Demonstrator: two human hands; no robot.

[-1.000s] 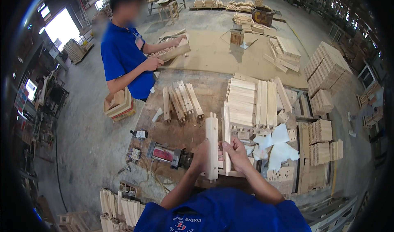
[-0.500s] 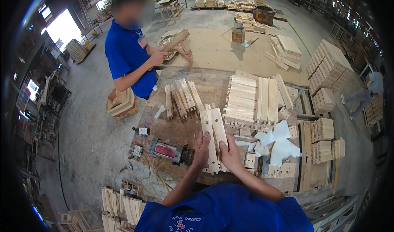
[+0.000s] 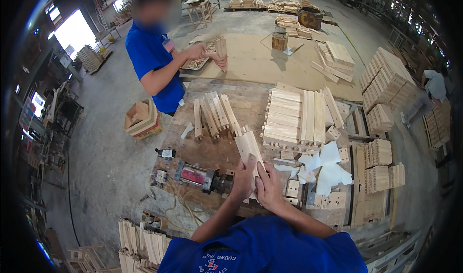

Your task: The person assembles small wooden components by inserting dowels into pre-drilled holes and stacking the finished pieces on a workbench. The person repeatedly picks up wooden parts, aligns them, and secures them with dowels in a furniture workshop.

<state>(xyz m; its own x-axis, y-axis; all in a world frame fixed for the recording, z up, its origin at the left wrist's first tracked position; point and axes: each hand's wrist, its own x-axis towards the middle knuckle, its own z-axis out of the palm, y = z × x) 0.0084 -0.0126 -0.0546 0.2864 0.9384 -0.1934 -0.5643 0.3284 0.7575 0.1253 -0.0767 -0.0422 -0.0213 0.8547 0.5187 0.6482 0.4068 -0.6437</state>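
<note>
Watching remotely, I am seeing the brown surface [image 3: 207,151] carrying a broad stack of pale slats [image 3: 283,116] on its right and a smaller slat group [image 3: 212,113] farther left. Near its close edge, the held slats [image 3: 248,145] are slanting leftward; the left hand [image 3: 243,179] and right hand [image 3: 269,186] are gripping their lower part, fingers nearly closed.

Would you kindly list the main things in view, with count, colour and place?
Bench: one, brown, centre
Held pieces: apparently two, pale wood, lower centre
Loose wooden pieces: about five, pale, bench centre
Stacked slats: many, pale, bench right
Thin sheets: several, white, bench right
Cylinder device: one, red and dark, bench left
Open box: one, tan, left floor
Wood stacks: several, pale, right
Co-worker: one, blue shirt, upper left
Distant person: one, grey shirt, right edge
Left grip: one, bare, on held pieces
Right grip: one, bare, on held pieces
</note>
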